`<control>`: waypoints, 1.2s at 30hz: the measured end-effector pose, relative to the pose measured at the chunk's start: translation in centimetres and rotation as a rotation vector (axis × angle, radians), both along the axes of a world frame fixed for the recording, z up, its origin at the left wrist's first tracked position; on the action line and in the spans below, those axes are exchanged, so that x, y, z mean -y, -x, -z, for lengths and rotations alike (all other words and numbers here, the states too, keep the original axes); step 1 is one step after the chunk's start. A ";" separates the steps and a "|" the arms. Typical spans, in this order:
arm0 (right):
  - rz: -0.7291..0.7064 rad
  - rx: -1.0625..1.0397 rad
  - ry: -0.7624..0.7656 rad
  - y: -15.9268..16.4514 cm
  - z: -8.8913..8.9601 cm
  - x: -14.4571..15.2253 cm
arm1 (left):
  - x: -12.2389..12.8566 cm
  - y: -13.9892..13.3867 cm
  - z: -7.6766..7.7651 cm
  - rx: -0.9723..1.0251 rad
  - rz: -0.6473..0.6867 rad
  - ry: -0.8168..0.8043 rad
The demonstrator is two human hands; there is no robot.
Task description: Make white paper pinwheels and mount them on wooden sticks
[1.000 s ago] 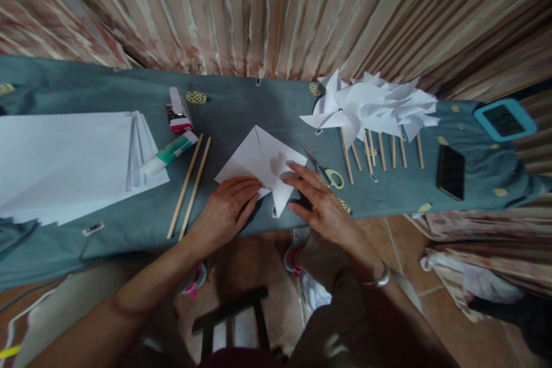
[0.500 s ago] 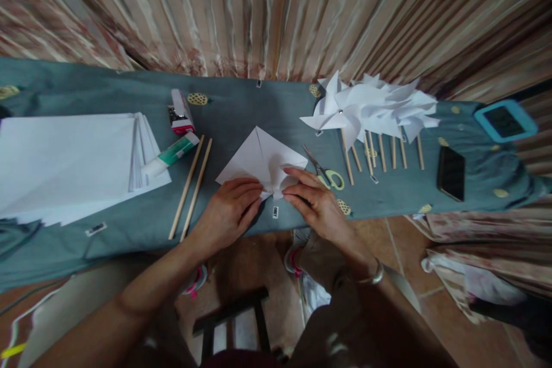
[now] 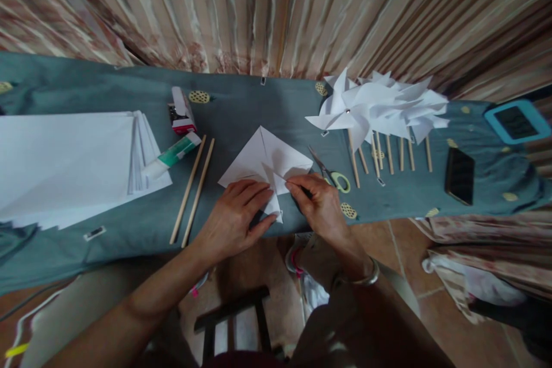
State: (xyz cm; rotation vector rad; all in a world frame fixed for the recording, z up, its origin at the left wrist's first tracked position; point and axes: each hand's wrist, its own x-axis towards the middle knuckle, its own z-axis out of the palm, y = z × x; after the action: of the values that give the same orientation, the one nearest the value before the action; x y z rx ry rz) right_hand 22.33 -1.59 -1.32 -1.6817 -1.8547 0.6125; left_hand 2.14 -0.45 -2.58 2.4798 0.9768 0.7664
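A square white sheet of paper (image 3: 263, 155) lies turned cornerwise on the cloth, creased and with cuts running in towards its middle. My left hand (image 3: 241, 207) rests on its lower left part, fingers pressing together on the paper and the thumb at the bottom corner. My right hand (image 3: 319, 198) pinches a paper point between thumb and forefinger, bent in towards the centre. Just right of the sheet lie scissors (image 3: 330, 172) with pale green handles. Beyond them is a cluster of white paper pinwheels (image 3: 379, 106) on wooden sticks.
At left a stack of white paper (image 3: 64, 167) carries a green-and-white glue tube (image 3: 172, 155) on its edge. Two wooden sticks (image 3: 196, 190) and a small open box (image 3: 181, 112) are near it. A black phone (image 3: 459, 177) and a blue-framed device (image 3: 517, 122) lie at right.
My right hand has brought a paper point in towards the sheet's middle. The bottom corner now shows between my hands, and my left hand has shifted slightly right.
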 end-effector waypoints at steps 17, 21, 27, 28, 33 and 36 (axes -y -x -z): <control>0.024 0.030 -0.017 0.3 0.5 -0.6 | 0.1 -0.6 0.7 -0.108 0.027 0.036; 0.020 0.044 -0.022 0.4 0.4 -0.7 | 0.0 -0.7 0.7 -0.122 0.037 0.038; 0.010 0.068 -0.042 0.6 0.2 -0.8 | -0.2 -0.9 0.5 -0.146 0.039 0.066; 0.008 0.071 -0.046 0.6 0.2 -0.8 | -0.2 -0.9 0.5 -0.151 0.040 0.071; 0.001 0.099 -0.053 0.6 0.2 -0.8 | -0.2 -1.1 0.5 -0.168 0.034 0.084; 0.002 0.108 -0.056 0.6 0.3 -0.8 | -0.2 -1.2 0.5 -0.173 0.029 0.082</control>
State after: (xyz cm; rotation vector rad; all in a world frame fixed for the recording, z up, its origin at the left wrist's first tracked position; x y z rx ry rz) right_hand 21.69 -0.80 -1.61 -1.7101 -1.9260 0.4725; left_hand 3.33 -0.22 -3.05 2.5148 1.0069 0.4988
